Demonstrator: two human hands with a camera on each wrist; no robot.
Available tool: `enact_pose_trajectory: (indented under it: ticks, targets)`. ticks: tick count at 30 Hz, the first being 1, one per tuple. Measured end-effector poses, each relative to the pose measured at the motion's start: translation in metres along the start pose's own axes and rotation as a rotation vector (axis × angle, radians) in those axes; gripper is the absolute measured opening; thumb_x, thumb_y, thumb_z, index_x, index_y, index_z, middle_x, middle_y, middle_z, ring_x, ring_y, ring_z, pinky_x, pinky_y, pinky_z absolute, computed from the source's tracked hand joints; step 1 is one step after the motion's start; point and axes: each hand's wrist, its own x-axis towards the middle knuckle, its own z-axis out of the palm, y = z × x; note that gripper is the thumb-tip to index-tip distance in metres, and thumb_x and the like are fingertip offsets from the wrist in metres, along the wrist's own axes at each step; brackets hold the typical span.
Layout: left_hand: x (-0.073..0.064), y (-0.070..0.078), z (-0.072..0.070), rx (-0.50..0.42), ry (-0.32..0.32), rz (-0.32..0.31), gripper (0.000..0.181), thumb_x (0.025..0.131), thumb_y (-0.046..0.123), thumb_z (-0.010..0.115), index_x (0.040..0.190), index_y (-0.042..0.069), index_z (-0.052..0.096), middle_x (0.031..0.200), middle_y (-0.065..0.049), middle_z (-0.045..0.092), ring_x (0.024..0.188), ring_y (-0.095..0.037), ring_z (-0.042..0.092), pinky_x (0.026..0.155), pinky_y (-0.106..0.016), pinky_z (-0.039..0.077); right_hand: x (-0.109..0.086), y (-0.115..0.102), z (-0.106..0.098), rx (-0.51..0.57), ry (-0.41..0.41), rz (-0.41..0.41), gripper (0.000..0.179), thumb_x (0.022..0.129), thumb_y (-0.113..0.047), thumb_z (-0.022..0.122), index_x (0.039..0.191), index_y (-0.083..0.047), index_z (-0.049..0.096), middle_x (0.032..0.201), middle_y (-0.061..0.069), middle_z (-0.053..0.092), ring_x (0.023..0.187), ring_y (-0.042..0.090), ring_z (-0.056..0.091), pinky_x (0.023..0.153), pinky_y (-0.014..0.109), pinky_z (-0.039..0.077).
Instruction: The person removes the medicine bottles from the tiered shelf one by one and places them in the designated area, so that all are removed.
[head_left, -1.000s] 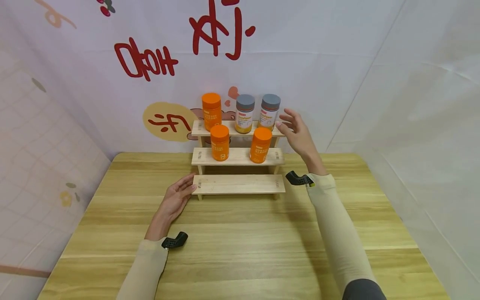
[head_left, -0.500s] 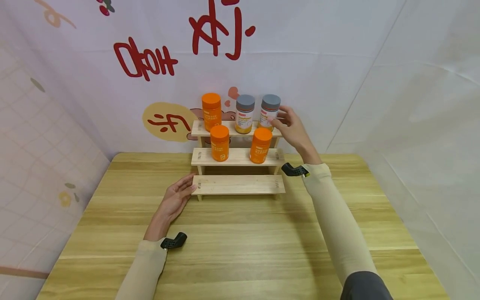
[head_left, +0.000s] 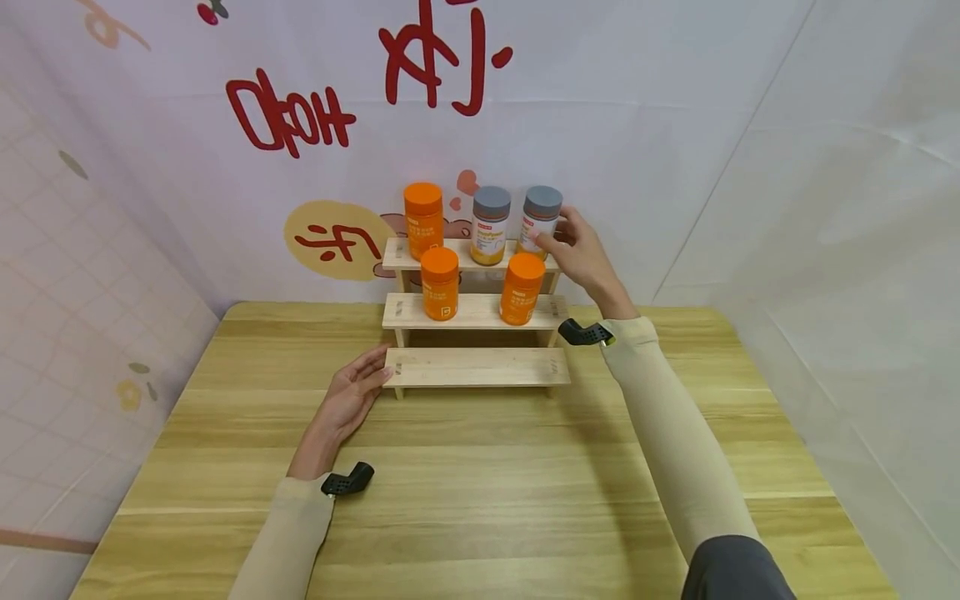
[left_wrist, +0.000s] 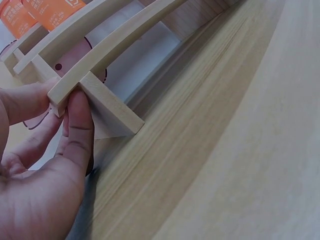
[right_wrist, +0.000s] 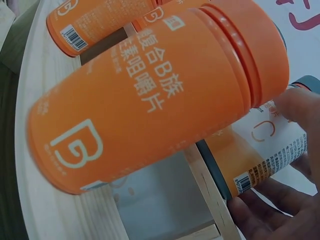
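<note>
A three-tier wooden display rack (head_left: 480,368) stands against the back wall. My left hand (head_left: 349,398) pinches the left end of its lowest board, thumb above and fingers beneath, as the left wrist view shows. At the right end of the top tier, my right hand (head_left: 583,257) grips a grey-capped supplement bottle (head_left: 542,213), its thumb on the label and its fingers round the other side. That bottle is upright on the board. Beside it stands a second grey-capped bottle (head_left: 490,229). In the right wrist view, an orange bottle (right_wrist: 150,100) partly covers the held one.
An orange bottle (head_left: 424,218) is at the top tier's left. Two more, a left orange bottle (head_left: 439,287) and a right orange bottle (head_left: 522,292), stand on the middle tier. The wood-grained table (head_left: 465,492) reaches back to a printed wall cloth (head_left: 615,133).
My right hand has moved left from beside the right grey-capped bottle and taken hold of it. The left hand and the bottles have stayed in place.
</note>
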Motion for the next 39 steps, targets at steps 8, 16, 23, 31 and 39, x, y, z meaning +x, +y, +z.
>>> enact_pose_trajectory:
  ticks: [8, 16, 23, 31, 39]
  targets:
    - [-0.001, 0.001, -0.003, 0.006, -0.003, 0.006, 0.065, 0.102, 0.005, 0.063, 0.16, 0.003, 0.033, 0.128, 0.001, 0.052, 0.116, -0.006, 0.054, 0.09, -0.015, 0.051, 0.001, -0.003, 0.005, 0.004, 0.027, -0.024, 0.059, 0.099, -0.038, 0.069, 0.152, -0.029, 0.045, 0.141, 0.01, 0.061, 0.125, 0.026, 0.058, 0.106, 0.043, 0.048]
    - [-0.003, 0.0, -0.003, -0.01, -0.008, -0.001, 0.067, 0.101, 0.004, 0.063, 0.16, -0.001, 0.03, 0.124, 0.003, 0.055, 0.111, -0.005, 0.056, 0.088, -0.014, 0.051, -0.012, 0.002, 0.007, 0.005, 0.071, -0.037, 0.059, 0.099, -0.04, 0.068, 0.151, -0.022, 0.045, 0.14, 0.012, 0.062, 0.123, 0.028, 0.059, 0.104, 0.044, 0.047]
    - [-0.003, 0.0, -0.003, -0.019, -0.004, -0.008, 0.066, 0.101, 0.003, 0.062, 0.16, 0.0, 0.031, 0.125, 0.002, 0.054, 0.111, -0.005, 0.057, 0.087, -0.014, 0.051, -0.021, 0.006, 0.004, 0.028, 0.111, -0.052, 0.06, 0.099, -0.04, 0.068, 0.152, -0.023, 0.045, 0.139, 0.012, 0.063, 0.122, 0.028, 0.061, 0.099, 0.041, 0.049]
    - [-0.003, 0.001, -0.003, -0.004, -0.009, -0.002, 0.065, 0.102, 0.004, 0.062, 0.159, 0.001, 0.033, 0.128, 0.001, 0.053, 0.112, -0.005, 0.057, 0.089, -0.014, 0.051, -0.034, 0.01, -0.004, 0.051, 0.147, -0.058, 0.06, 0.1, -0.041, 0.066, 0.152, -0.023, 0.045, 0.143, 0.013, 0.06, 0.123, 0.028, 0.059, 0.098, 0.038, 0.048]
    - [0.0, 0.002, 0.0, -0.025, -0.008, 0.0, 0.065, 0.101, 0.002, 0.062, 0.159, -0.001, 0.032, 0.123, 0.003, 0.055, 0.11, -0.005, 0.058, 0.088, -0.015, 0.052, -0.046, 0.016, -0.014, 0.042, 0.2, -0.048, 0.059, 0.1, -0.043, 0.066, 0.152, -0.026, 0.046, 0.145, 0.012, 0.06, 0.121, 0.026, 0.059, 0.099, 0.038, 0.047]
